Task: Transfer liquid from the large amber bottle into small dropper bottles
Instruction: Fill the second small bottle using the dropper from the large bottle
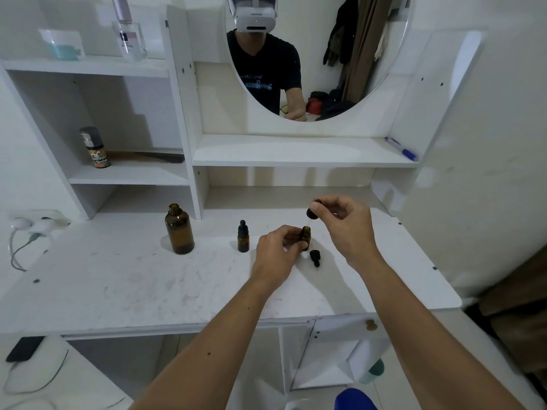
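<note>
The large amber bottle (179, 229) stands uncapped on the white tabletop (118, 279), left of centre. To its right stands a small amber dropper bottle (243, 237) with its black dropper cap on. My left hand (278, 250) grips a second small amber bottle (305, 234), which is open and upright on the table. My right hand (343, 223) pinches a black dropper cap (312, 212) just above that open bottle, its thin glass tube pointing down toward the mouth. Another black dropper cap (315, 257) lies on the table beside my left hand.
White shelves rise behind the table, with a spray can (96, 147) on the left shelf, a perfume bottle (128, 31) on top and a blue pen (402, 149) under the round mirror (370, 69). A power strip (35, 221) sits at the far left.
</note>
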